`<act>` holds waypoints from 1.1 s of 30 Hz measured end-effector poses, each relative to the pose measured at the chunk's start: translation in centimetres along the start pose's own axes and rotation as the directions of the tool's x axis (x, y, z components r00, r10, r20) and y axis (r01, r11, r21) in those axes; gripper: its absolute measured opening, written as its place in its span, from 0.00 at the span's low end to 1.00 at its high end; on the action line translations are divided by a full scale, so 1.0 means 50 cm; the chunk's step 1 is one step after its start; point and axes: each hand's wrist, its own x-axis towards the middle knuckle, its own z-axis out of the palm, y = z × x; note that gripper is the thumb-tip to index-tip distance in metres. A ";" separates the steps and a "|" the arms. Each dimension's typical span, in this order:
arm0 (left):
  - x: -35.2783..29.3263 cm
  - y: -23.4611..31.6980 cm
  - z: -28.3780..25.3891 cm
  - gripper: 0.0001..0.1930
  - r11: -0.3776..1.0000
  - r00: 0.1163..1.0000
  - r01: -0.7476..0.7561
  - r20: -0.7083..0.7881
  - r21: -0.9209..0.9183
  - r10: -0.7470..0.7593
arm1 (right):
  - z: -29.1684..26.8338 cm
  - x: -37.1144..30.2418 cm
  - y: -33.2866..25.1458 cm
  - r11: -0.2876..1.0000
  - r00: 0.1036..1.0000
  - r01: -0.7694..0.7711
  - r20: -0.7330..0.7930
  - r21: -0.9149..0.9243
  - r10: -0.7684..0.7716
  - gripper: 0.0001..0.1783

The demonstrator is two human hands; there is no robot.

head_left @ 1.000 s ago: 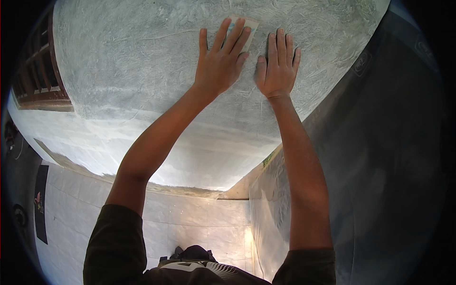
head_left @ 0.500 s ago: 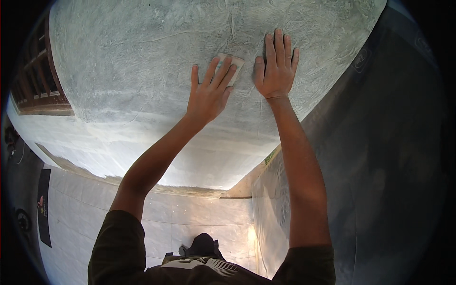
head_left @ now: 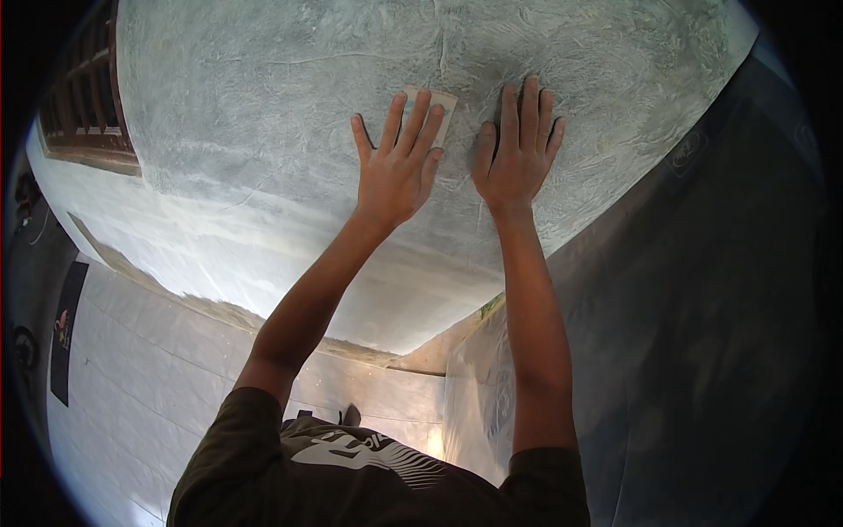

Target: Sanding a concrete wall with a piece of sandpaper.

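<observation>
A pale rectangular sheet of sandpaper (head_left: 446,112) lies against the rough grey plastered wall (head_left: 290,105). My left hand (head_left: 395,167) presses it there with outstretched fingers; its upper right part shows past the fingertips, and the rest is covered. To the right, apart from the sheet, my right hand (head_left: 516,154) rests flat on the plaster. Its fingers are straight and slightly spread, with nothing in them. Both arms reach up and forward.
A brown barred window (head_left: 83,97) is set in the wall at the far left. Dark sheeting (head_left: 685,290) spreads along the right side. Below are pale floor tiles (head_left: 158,351) and a dark mat (head_left: 68,334) at the left. Clear plastic (head_left: 474,378) lies near my right arm.
My left hand and the sandpaper have shifted slightly up the wall, while my right hand sits a little lower on it. The view has tilted, and my body leans differently.
</observation>
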 end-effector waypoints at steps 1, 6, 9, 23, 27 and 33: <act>0.027 0.007 -0.005 0.32 0.999 0.998 0.022 -0.058 -0.046 -0.024 | 0.000 -0.003 -0.006 1.000 1.000 -0.002 -0.004 0.018 0.002 0.27; 0.153 0.039 -0.041 0.32 0.996 0.983 -0.040 -0.181 -0.075 0.026 | -0.002 0.009 -0.007 0.999 1.000 -0.012 -0.019 0.037 0.012 0.27; 0.082 0.029 -0.012 0.32 0.996 0.991 -0.034 -0.130 -0.082 0.023 | 0.000 -0.011 -0.007 0.999 0.999 -0.029 -0.015 0.038 0.030 0.27; 0.045 0.019 -0.008 0.34 0.994 0.999 -0.022 -0.052 -0.108 0.017 | -0.007 -0.029 -0.015 0.995 0.996 -0.085 -0.001 0.057 0.085 0.28; -0.007 0.007 0.000 0.34 0.997 0.999 0.010 0.048 -0.081 -0.006 | -0.003 -0.023 -0.009 0.996 0.996 -0.081 -0.039 0.041 0.083 0.27; 0.104 0.009 -0.027 0.34 0.994 0.986 -0.093 -0.144 -0.060 0.084 | 0.008 -0.018 -0.030 0.994 0.994 -0.088 -0.052 0.066 0.092 0.25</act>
